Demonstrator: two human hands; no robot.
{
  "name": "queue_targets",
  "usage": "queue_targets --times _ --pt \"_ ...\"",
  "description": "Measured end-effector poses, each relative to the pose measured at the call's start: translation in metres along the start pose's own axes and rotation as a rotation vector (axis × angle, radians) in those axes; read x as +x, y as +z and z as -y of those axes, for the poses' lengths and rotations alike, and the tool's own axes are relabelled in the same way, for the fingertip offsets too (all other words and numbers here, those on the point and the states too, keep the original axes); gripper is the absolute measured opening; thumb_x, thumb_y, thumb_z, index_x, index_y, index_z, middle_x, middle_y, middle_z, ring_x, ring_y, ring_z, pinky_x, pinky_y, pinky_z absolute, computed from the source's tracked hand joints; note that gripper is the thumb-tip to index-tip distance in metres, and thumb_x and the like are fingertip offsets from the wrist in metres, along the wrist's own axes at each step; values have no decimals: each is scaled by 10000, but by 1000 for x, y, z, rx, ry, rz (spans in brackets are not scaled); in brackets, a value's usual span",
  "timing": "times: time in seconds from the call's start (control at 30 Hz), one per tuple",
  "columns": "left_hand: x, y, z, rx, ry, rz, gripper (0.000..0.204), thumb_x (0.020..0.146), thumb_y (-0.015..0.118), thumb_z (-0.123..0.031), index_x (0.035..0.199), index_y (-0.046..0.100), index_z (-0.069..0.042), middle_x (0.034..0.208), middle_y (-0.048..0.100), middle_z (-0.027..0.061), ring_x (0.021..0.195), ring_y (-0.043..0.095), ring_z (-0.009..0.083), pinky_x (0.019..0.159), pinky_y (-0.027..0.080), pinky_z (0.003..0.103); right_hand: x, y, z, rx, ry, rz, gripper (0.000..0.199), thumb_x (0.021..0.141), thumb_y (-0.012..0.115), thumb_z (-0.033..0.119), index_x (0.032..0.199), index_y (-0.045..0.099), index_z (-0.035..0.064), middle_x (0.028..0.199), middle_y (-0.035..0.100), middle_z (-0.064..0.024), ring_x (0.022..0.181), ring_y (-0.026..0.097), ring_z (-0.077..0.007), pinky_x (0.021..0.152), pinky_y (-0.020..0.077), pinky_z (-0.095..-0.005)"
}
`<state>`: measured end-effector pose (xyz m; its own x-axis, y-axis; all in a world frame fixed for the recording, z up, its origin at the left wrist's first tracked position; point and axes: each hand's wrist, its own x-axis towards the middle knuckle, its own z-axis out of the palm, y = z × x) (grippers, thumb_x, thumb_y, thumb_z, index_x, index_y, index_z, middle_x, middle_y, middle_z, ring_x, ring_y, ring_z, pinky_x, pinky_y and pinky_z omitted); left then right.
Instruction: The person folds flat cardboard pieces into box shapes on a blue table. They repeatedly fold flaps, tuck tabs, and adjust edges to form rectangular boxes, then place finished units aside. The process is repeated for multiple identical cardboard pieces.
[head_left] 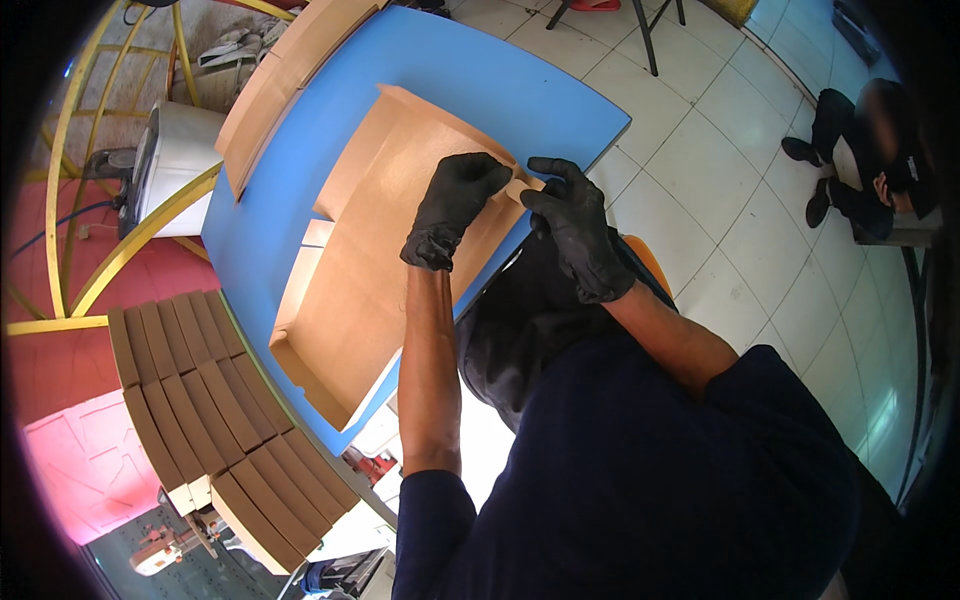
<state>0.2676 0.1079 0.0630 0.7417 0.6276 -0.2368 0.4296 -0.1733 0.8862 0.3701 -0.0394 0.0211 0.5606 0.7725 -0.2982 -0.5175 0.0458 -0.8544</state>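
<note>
Where its long axis slants from lower left to upper right mid-frame, the shallow, open brown cardboard box (365, 265) lies down-left of the fingers on a blue tabletop (500, 62). The black-gloved left hand (456, 207) overhangs it, fingertips bunched; the black-gloved right hand (578, 230) edges it, forefinger and thumb apart. Whether either grips, I cannot tell.

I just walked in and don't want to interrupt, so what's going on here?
A person in black gloves has both hands, left hand and right hand, at the right corner of an open brown cardboard box on a blue table. Some of its sides stand up; how firmly each hand grips is hard to tell. Rows of brown cardboard pieces sit left of the table, and another person sits to the right.
</note>
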Motion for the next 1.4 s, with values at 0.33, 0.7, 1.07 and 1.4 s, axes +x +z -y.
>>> queue_targets --times 0.33,0.7,1.07,1.4 --pt "-5 -1 -6 -81 4 20 224 942 690 -166 1005 748 42 898 730 91 854 641 159 826 517 316 7 2 6 -54 2 14 481 870 743 3 1310 552 -37 777 659 -79 608 593 -114 539 483 -271" --pt "-1 -5 0 -13 14 77 221 872 731 -131 1015 752 36 916 750 103 852 674 196 835 527 331 -4 -3 23 -118 81 19 549 891 727 12 1385 496 -48 955 722 -137 835 735 -182 677 587 -288" --pt "3 7 4 184 128 35 207 866 676 -175 940 733 10 851 722 162 811 683 271 792 531 383 6 -4 22 -97 0 140 589 920 735 47 1421 444 -59 860 702 -139 718 706 -174 649 578 -297" --pt "-49 39 -8 591 263 -187 272 836 723 -243 1058 745 -87 959 718 148 931 695 337 836 539 424 29 -34 53 -453 -340 29 541 954 737 188 1404 512 -12 1038 711 -145 844 684 -174 713 562 -312"
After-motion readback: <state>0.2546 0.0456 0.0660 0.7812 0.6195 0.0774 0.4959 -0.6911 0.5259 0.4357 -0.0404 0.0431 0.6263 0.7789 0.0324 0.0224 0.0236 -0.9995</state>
